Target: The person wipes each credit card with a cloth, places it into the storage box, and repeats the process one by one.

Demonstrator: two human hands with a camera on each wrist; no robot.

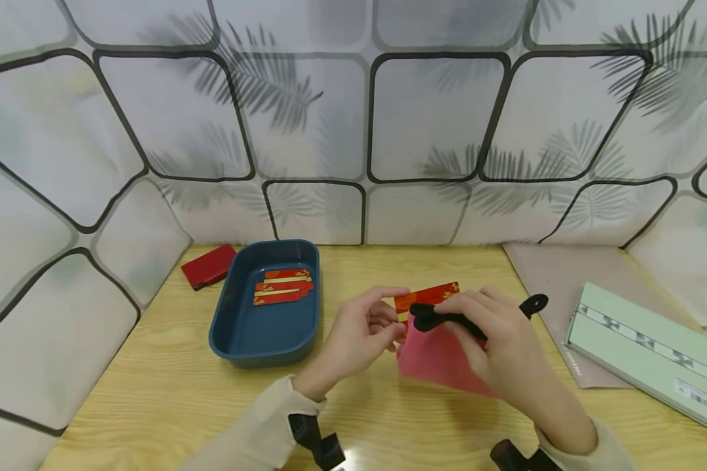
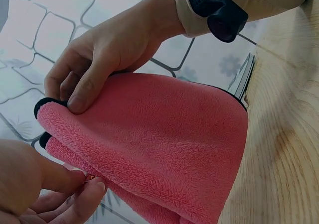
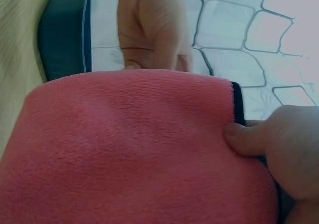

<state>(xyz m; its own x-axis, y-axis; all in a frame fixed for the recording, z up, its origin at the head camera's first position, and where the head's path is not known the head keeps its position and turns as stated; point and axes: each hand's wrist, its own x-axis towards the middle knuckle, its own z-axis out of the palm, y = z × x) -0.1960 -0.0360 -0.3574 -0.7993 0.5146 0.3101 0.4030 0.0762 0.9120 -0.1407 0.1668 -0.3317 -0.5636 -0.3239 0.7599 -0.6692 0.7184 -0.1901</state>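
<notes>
My left hand [image 1: 356, 337] pinches the near-left edge of a red card with gold print [image 1: 427, 296]. My right hand [image 1: 501, 343] grips the folded top of a pink cloth with black edging [image 1: 438, 360]; its thumb presses the plush side in the left wrist view. The card stands directly behind the cloth, partly hidden by it. In the left wrist view the left fingers [image 2: 82, 199] meet beside the cloth's fold, with only a bit of the card showing. The right wrist view has the cloth [image 3: 134, 144] covering much of the left hand's fingers.
Left of the hands is a blue plastic tray [image 1: 265, 353] with several red-and-gold cards [image 1: 283, 286] in it. A dark red flat case [image 1: 209, 266] lies beside it. At the right, a pale green book or folder [image 1: 642, 350] overlaps a grey-brown flat sheet [image 1: 565, 281]. A patterned curtain [image 1: 436, 118] stands behind.
</notes>
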